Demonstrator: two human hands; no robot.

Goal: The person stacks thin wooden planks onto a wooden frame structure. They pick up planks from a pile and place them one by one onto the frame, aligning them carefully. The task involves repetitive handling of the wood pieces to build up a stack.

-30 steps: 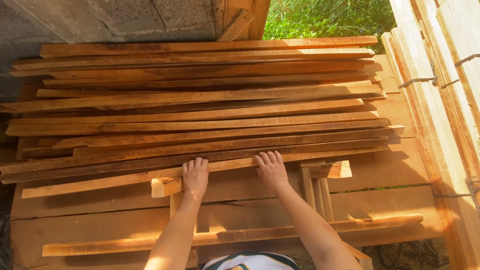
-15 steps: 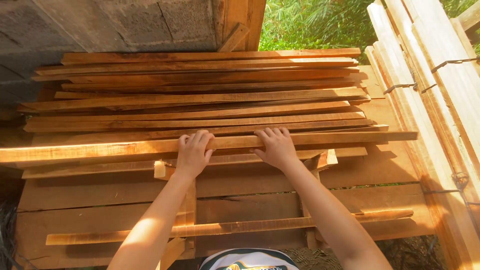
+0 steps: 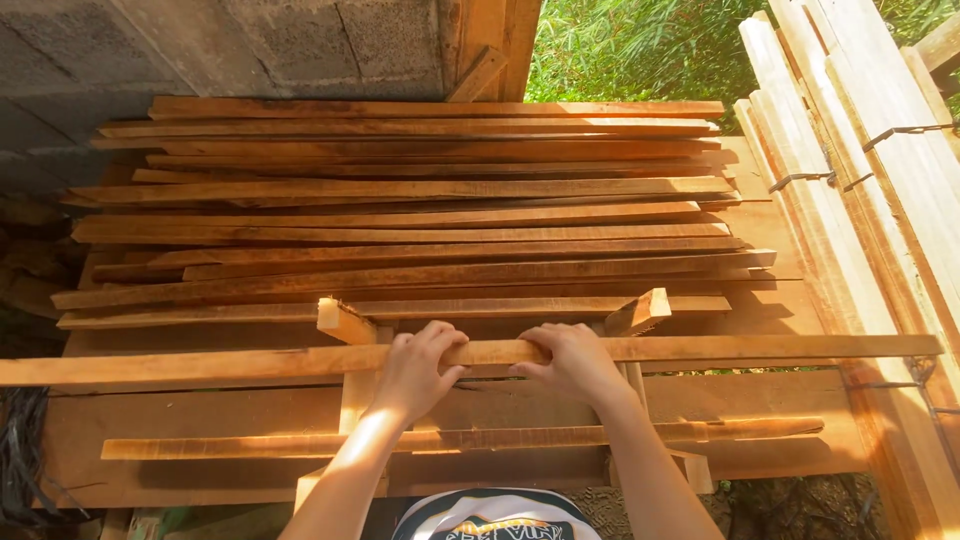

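We have drawn the slat (image 3: pixel 700 348) nearer off the stack (image 3: pixel 420 215); left hand (image 3: pixel 418 368) and right hand (image 3: pixel 570 362) grip it, long axis left-right.

Wooden bench (image 3: pixel 760 455), seemingly under stacked slats (image 3: pixel 420 215)

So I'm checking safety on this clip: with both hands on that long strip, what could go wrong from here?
The strip, gripped by the left hand and right hand near its middle, overhangs far on both sides; an end might swing into the leaning boards. Its rough edges could give bare fingers splinters. The loosely laid stack behind may shift if knocked.
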